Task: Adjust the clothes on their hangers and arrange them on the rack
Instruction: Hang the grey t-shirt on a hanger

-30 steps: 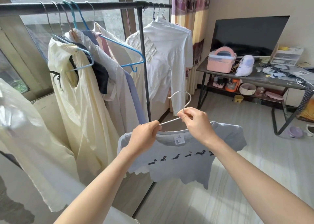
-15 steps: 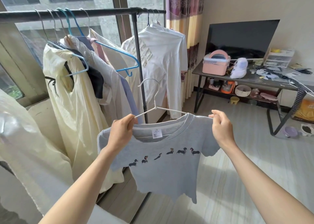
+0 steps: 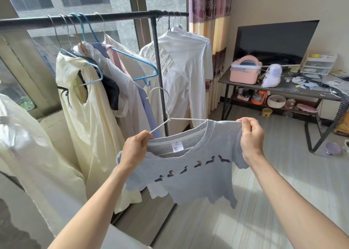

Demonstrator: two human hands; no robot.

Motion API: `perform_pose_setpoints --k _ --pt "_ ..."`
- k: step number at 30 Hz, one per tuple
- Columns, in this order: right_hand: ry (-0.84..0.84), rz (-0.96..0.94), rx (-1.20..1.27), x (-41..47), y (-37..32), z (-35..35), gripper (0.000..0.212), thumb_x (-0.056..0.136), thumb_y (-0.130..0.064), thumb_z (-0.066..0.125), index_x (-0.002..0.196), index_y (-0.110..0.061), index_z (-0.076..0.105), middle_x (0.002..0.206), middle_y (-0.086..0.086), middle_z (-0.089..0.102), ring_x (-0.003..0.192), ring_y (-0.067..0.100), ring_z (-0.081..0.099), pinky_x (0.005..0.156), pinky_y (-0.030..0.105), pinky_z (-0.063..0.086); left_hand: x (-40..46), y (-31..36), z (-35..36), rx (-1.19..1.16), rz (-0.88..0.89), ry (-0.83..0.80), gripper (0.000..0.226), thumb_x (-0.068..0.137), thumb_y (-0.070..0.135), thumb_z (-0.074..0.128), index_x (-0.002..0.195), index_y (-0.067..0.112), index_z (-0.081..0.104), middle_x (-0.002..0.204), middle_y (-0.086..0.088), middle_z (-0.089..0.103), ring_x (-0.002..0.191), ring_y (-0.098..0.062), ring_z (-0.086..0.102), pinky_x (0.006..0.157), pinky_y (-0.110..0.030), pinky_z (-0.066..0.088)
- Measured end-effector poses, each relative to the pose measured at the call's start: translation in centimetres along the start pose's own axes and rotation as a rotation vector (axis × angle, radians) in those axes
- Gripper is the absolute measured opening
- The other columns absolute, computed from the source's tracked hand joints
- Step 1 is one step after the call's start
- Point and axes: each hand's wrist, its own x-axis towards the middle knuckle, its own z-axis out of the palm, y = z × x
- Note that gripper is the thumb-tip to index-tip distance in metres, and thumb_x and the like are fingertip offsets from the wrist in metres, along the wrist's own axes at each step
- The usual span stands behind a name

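Observation:
A grey T-shirt [image 3: 190, 177] with a row of small dogs hangs on a white wire hanger [image 3: 164, 107], held in front of the rack. My left hand [image 3: 135, 149] grips the shirt's left shoulder together with the hanger's arm. My right hand [image 3: 251, 135] pinches the right shoulder. The hanger's hook stands upright, free of the black rack bar [image 3: 90, 20]. On the bar hang a pale yellow dress [image 3: 85, 116], white and lilac garments on blue hangers [image 3: 145, 75], and a white shirt [image 3: 185, 75] at the right end.
The rack's black upright post [image 3: 160, 78] stands just behind the hanger. A low table [image 3: 283, 92] at the right carries a pink box [image 3: 245, 73], a television [image 3: 275, 43] and clutter. A pale garment [image 3: 22, 154] hangs at the left. Curtain and window lie behind.
My right hand left the hanger's neck and slid out to the shirt's right shoulder. The shirt now hangs spread flat, and the hook stands upright.

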Motion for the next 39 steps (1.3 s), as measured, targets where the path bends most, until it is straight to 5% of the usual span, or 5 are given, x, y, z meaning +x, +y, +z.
perform_pose_setpoints --k 9,18,26,33,39 --pt "-0.037 0.304 -0.633 -0.2 2.7 -0.3 0.035 0.091 -0.007 0.034 0.107 -0.017 0.063 0.127 0.01 0.048 0.118 0.031 0.043 0.103 0.046 0.026 -0.1 1.1 0.8 0.132 0.04 -0.04 0.017 0.092 0.007 0.048 0.085 0.009 0.063 0.074 -0.008 0.067 0.071 -0.036 0.057 0.062 -0.031 0.033" --pt "-0.539 -0.582 -0.588 -4.0 -1.5 4.2 0.042 0.085 -0.039 0.038 0.111 -0.018 0.062 0.085 -0.003 0.063 0.084 0.018 0.06 0.082 0.033 0.04 -0.7 3.2 1.3 0.138 0.082 -0.1 0.02 0.095 0.02 0.047 0.092 0.012 0.066 0.088 -0.001 0.07 0.085 -0.026 0.062 0.063 -0.033 0.039" --pt "-0.411 -0.38 -0.509 -3.5 -3.3 4.7 0.026 0.09 -0.034 0.053 0.071 -0.016 0.057 0.068 -0.011 0.055 0.079 0.017 0.051 0.079 0.034 0.037 -2.1 -1.4 -1.5 -0.075 -0.113 -0.05 0.066 0.074 0.068 0.041 0.127 0.029 0.047 0.128 0.01 0.05 0.117 -0.009 0.044 0.103 -0.036 0.03" --pt "-0.427 -0.142 -0.429 -2.4 -2.9 4.6 0.047 0.087 -0.049 0.052 0.058 -0.012 0.044 0.054 -0.004 0.045 0.065 0.021 0.045 0.06 0.033 0.033 -2.7 -4.2 -2.7 -0.124 -0.262 0.022 0.026 0.094 0.019 0.048 0.08 -0.001 0.055 0.068 -0.017 0.051 0.067 -0.021 0.044 0.056 -0.02 0.031" --pt "-0.477 -0.126 -0.374 -2.7 -4.3 6.1 0.049 0.088 -0.049 0.051 0.055 -0.014 0.04 0.051 -0.004 0.041 0.057 0.016 0.041 0.06 0.033 0.033 -3.5 -7.0 -3.9 0.28 -0.529 -0.342 0.028 0.096 0.03 0.034 0.092 0.013 0.056 0.096 -0.009 0.062 0.097 -0.031 0.057 0.079 -0.036 0.041"
